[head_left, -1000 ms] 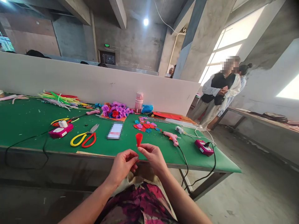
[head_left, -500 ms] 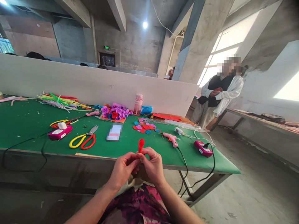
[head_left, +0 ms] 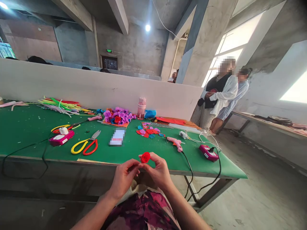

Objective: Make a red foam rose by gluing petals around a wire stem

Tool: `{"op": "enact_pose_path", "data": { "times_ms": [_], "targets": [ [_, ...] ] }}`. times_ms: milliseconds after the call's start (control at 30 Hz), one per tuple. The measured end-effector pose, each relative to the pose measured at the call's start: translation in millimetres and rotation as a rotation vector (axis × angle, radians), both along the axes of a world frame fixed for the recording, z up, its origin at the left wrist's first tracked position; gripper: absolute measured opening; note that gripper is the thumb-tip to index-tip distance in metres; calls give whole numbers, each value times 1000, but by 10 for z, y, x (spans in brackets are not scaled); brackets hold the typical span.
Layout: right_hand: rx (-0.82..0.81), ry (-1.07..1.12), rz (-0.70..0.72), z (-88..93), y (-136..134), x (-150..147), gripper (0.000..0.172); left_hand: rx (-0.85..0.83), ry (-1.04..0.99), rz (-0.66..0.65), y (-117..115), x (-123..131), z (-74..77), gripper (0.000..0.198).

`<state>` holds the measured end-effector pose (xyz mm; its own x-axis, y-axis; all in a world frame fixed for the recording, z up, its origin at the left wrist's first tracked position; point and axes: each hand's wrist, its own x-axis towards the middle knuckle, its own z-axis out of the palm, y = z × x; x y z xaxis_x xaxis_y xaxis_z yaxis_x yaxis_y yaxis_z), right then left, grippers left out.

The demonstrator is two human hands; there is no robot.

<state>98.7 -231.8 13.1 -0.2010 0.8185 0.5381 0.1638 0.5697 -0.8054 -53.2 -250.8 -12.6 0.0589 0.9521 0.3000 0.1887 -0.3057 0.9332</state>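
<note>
A small red paper flower (head_left: 145, 157), its rim curled around a hollow centre, is at the table's front edge. My right hand (head_left: 158, 171) is closed on it, thumb and fingers around its side and base. My left hand (head_left: 127, 177) is closed too, its fingertips pinched at the flower's lower end, touching the right thumb. What lies under the fingertips is hidden. Beyond the hands are cut paper petals (head_left: 150, 131) in red, blue and pink. To the right lies a pink glue gun (head_left: 176, 142).
Scissors (head_left: 90, 143), a phone (head_left: 117, 137) and a purple power socket (head_left: 61, 137) lie to the left. Finished purple flowers (head_left: 122, 115) are heaped near a pink bottle (head_left: 141, 107). Another socket (head_left: 208, 152) with cords is at the right. Two people (head_left: 219, 92) stand beyond the table.
The red flower has tipped toward me and sits lower, so its open top now shows. My right fingers have shifted up around it. A second person now shows behind the standing one.
</note>
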Motion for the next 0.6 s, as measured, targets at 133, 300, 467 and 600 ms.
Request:
{"op": "enact_pose_path", "data": {
  "times_ms": [133, 300, 467, 600],
  "targets": [
    [58, -18, -55, -12, -29, -1, 12, 9, 13, -5, -16, 12, -11, 20],
    [72, -52, -27, -23, -43, 11, 14, 11, 11, 17, -23, 9, 1, 19],
    [67, -79, -56, -50, -38, -8, 9, -15, -14, 27, -19, 13, -27, 18],
    [28, -54, -47, -86, -36, -15, 18, -55, -52, -1, -29, 24, -45, 18]
  ]
}}
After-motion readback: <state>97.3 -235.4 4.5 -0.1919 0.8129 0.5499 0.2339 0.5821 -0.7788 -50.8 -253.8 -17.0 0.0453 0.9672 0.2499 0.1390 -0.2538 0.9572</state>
